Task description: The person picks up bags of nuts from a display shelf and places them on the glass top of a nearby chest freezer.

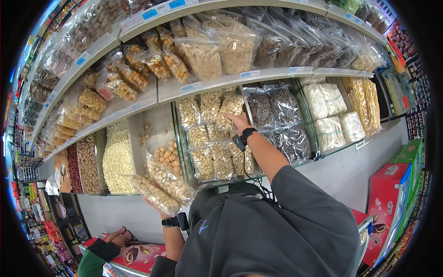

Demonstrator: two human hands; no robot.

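My left hand [156,206] grips a clear bag of round tan nuts [158,194]; the bag hides most of its fingers. Against it leans a second clear bag of similar nuts [168,179], and I cannot tell whether the same hand bears that one too. My right hand [238,122] reaches forward into a bin of clear bags filled with pale nuts. Its fingers are closed on the upper right bag of pale nuts [232,102]. Several more bags of pale nuts [210,161] lie in rows nearer to me.
Loose round nuts [167,156] lie in the bin to the left. Bags of dark dried fruit [279,106] fill the right-hand bin. A bagged-goods shelf edge [230,79] overhangs the bins. Red boxes [388,189] stand right; another person's foot [121,237] shows lower left.
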